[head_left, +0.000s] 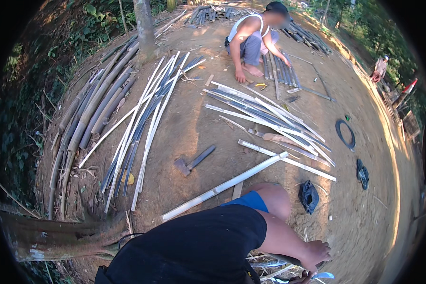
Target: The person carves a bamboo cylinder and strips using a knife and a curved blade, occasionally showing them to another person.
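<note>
My left hand (317, 254) reaches out at the lower right with curled fingers; what they close on is hidden. Below it, partly cut off by the lower edge, my right hand (302, 279) shows only dark fingers, closed beside a curved knife blade (323, 275) that shines blue. A dark grey length, perhaps bamboo, runs under my left forearm. Pale split strips and shavings (272, 273) lie on the ground around both hands. Beyond my knee, a long pale bamboo strip (222, 188) lies slantwise across another strip (307, 169).
A hammer (194, 161) lies on the dirt between two heaps of split bamboo (144, 123) (274, 118). Whole poles (97, 106) line the left. A person (251, 38) squats ahead among dark slats. At right are a black coil (345, 134), a dark bag (308, 196) and sandal-like item (362, 174).
</note>
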### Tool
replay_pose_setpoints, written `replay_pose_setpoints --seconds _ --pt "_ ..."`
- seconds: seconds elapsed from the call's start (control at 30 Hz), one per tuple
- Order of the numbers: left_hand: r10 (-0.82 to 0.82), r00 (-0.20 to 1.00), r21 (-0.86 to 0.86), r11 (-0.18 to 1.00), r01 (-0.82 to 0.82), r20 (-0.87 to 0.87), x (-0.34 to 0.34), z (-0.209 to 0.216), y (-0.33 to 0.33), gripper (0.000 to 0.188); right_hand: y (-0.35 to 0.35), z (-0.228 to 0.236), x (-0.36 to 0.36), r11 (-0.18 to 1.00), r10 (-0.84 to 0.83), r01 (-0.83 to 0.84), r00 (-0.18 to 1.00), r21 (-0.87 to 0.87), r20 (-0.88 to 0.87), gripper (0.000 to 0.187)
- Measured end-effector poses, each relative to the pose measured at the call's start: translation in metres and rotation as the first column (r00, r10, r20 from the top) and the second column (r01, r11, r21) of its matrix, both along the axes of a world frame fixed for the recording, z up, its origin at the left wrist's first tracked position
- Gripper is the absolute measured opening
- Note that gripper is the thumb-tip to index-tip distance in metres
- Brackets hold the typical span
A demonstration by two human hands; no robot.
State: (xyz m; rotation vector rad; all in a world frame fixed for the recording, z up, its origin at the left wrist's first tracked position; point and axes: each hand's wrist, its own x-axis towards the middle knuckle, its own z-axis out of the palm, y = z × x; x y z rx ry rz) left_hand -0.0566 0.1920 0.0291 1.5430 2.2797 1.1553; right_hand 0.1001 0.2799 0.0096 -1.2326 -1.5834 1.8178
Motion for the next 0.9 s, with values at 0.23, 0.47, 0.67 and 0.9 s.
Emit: replay_pose_setpoints --seconds 0.23,0.47,0.67,0.9 --pt "-0.002 0.994 -0.049 0.999 -0.003 -0.111 0.005 -0.002 0.005 0.076 0.024 -0.020 0.014 0.997 0.057 -0.059 0.998 0.051 0.039 0.037" --pt "-0.005 0.994 -0.072 0.997 -0.003 -0.108 0.008 -0.003 0.010 0.073 0.027 -0.024 0.020 1.000 0.017 -0.017 0.996 0.000 0.082 0.036" --pt "0.009 0.986 0.009 1.000 -0.008 -0.168 0.010 -0.013 0.017 0.077 0.069 -0.070 0.057 0.625 0.259 -0.508 0.851 0.593 0.456 0.044" --pt "0.004 0.984 0.047 0.999 0.004 -0.179 0.009 -0.017 0.016 0.080 0.025 -0.015 0.041 0.796 0.173 -0.336 0.923 0.503 0.344 0.047"
